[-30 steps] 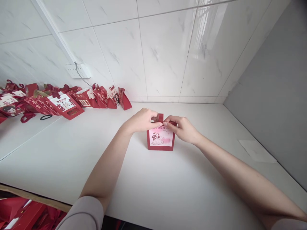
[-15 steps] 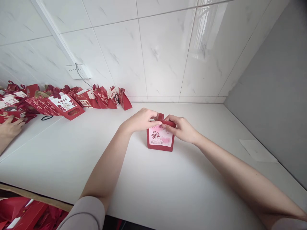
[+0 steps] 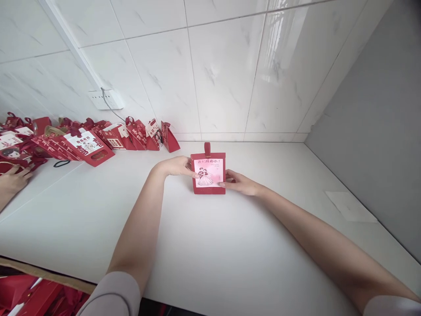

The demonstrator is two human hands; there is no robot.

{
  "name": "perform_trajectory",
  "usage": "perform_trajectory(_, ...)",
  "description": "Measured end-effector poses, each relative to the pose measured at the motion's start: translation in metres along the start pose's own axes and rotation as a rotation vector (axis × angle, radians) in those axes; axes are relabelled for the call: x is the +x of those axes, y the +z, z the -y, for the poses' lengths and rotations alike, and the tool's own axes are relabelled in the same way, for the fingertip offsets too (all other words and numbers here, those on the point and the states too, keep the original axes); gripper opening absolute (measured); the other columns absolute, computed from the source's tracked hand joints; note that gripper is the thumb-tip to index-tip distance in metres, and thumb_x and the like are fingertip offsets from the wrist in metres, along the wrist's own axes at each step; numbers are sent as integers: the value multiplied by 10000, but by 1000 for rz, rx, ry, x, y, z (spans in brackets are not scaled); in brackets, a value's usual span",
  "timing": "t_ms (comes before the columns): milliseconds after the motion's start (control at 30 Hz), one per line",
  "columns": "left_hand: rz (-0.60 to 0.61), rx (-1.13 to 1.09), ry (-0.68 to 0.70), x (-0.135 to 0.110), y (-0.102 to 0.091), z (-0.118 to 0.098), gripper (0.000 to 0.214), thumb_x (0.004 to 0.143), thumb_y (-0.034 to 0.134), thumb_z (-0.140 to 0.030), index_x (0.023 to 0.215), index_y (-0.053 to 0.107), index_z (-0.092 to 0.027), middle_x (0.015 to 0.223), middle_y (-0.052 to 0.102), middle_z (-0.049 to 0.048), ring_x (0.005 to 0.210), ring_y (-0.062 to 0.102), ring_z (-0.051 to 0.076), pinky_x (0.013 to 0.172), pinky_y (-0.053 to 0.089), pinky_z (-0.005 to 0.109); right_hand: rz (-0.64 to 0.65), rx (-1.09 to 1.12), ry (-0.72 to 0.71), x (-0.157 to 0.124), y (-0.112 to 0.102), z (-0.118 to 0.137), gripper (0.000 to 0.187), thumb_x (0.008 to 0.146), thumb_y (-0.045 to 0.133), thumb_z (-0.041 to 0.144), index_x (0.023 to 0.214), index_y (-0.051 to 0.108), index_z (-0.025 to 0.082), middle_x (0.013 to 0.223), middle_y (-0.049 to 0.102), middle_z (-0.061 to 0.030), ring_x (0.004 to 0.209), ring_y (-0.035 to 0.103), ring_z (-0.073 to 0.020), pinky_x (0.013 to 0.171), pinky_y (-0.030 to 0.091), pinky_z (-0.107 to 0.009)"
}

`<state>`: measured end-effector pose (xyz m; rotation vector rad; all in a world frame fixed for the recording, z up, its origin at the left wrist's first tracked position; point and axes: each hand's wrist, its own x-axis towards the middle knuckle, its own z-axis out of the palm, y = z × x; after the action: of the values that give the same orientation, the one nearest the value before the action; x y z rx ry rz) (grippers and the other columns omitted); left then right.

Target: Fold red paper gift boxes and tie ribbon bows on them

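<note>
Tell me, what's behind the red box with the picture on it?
Behind the red box is white counter, then the tiled wall. The box hides its own back and the counter strip right behind it.

Co-worker's hand cut by left edge; box lettering too small to read

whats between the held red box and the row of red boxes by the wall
In the head view, only bare white counter separates the red box from the row.
</note>
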<state>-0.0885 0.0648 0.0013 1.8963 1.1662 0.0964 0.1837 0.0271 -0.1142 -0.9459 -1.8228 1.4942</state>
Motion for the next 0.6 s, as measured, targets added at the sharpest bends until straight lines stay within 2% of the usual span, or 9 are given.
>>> perform_trajectory(100,53,-135,12,17,9,23,652,589,831,-375,1197,651,-225,1242,661,58,1149,599,268,949,478,323,-44,-3,4,1,-2,-4,515,839,641,524,1255,533,240,1335,576,-73,1165,576,-246,1037,446,-459)
perform_trajectory(233,-33,-481,97,41,26,60,675,662,786,-429,1259,598,-177,1292,620,131,1147,598,297,940,485,387,-143,21,-10,6,-7,-11,506,862,604,540,1262,534,239,1348,574,-67,1215,553,-252,1071,426,-469)
perform_trajectory(333,-77,-598,125,51,32,79,678,669,793,-408,1261,582,-152,1269,622,162,1105,616,294,946,478,427,-162,67,-12,8,-10,-15,509,874,588,540,1277,526,235,1354,572,-68,1226,550,-252,1066,445,-457)
perform_trajectory(433,-94,-612,147,53,34,84,599,687,787,-402,1196,614,-136,1214,643,164,1056,633,275,933,484,431,-158,91,-18,7,-10,-15,505,881,583,531,1286,521,237,1373,560,-64,1227,553,-251,1061,461,-443)
perform_trajectory(600,-105,-607,163,53,35,83,548,716,765,-405,1162,619,-122,1179,649,156,1050,628,265,937,488,436,-169,75,-22,5,-10,-12,502,885,579,524,1295,526,239,1368,568,-57,1235,551,-248,1099,423,-447)
